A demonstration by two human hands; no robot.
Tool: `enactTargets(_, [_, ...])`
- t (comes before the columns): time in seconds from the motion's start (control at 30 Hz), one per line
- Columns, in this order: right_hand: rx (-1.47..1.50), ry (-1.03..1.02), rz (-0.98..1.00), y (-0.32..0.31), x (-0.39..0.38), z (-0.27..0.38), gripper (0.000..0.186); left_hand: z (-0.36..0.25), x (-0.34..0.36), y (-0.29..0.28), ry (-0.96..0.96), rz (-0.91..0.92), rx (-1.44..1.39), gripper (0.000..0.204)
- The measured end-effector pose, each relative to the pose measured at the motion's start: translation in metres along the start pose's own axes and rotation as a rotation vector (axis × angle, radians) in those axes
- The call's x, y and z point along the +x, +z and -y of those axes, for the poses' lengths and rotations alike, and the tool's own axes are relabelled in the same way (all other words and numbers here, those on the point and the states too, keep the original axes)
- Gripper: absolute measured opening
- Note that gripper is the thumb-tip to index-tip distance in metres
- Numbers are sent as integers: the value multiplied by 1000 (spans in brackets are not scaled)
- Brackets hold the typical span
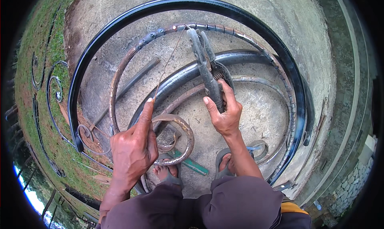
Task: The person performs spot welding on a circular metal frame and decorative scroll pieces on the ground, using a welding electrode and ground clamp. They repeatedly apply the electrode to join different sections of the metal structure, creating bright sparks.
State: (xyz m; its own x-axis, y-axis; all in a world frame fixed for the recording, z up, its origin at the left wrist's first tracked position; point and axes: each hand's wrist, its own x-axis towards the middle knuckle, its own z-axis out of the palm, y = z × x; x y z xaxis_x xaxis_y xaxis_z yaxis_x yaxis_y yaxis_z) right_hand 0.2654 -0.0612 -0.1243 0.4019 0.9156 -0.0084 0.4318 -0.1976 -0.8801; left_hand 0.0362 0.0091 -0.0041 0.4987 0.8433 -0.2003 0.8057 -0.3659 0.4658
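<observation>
Dark grey metal forms the spring-loaded clamp (205, 71), held centrally above the concrete slab (100, 1). Its long axis runs from the right hand (227, 115) away from the person and slightly leftward; the jaw end points away, its tip overlapping the top of the notched ring (148, 38). The right hand is wrapped around the handles. A thin rod (164, 71) slants from the clamp's tip back toward the left hand (134, 149), whose index finger is extended to its near end; whether the thumb closes the pinch is hidden. Judged from this view, the rod has been brought to the jaws; whether it is seated is unclear, and securing it may remain. Cuts already mark much of the ring. Farther out, a glossy black hoop (192, 3) encloses these parts.
</observation>
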Motion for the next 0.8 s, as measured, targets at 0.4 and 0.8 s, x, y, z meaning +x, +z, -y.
enactTargets(0.4, [-13,23,9,0,0,2,57,3,-1,-2,14,51,15,74])
enactTargets(0.8, [37,10,-60,-2,-8,-1,55,-4,-7,-11,29,27,21,72])
